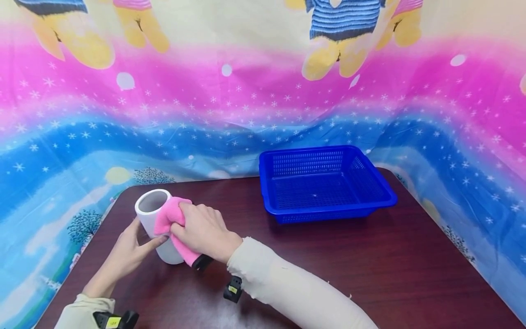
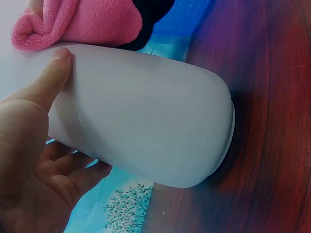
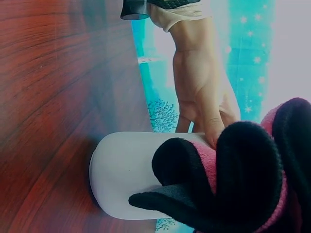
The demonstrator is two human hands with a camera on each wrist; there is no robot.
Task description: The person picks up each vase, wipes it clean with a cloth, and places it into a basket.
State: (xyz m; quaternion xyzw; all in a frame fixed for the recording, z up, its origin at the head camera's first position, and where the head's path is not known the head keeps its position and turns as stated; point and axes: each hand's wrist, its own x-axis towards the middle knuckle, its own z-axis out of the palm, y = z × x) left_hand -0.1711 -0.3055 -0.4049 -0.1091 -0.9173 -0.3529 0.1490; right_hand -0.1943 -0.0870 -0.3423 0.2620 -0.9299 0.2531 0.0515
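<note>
A tall white cylindrical vase (image 1: 170, 252) with a round open top stands on the left of the table, its base on the wood. My left hand (image 1: 125, 253) grips its side, thumb in front and fingers around the back. In the left wrist view the left thumb (image 2: 54, 73) lies along the white wall (image 2: 146, 111). My right hand (image 1: 205, 230) holds a bunched pink cloth (image 1: 170, 214) with a black edge against the vase's right side near the rim. Folds of the cloth (image 3: 248, 179) hide the right fingers in the right wrist view.
A blue perforated plastic basket (image 1: 328, 212) sits toward the back right of the dark wooden table (image 1: 328, 274). A patterned pink and blue curtain (image 1: 230, 100) hangs behind and along both sides of the table.
</note>
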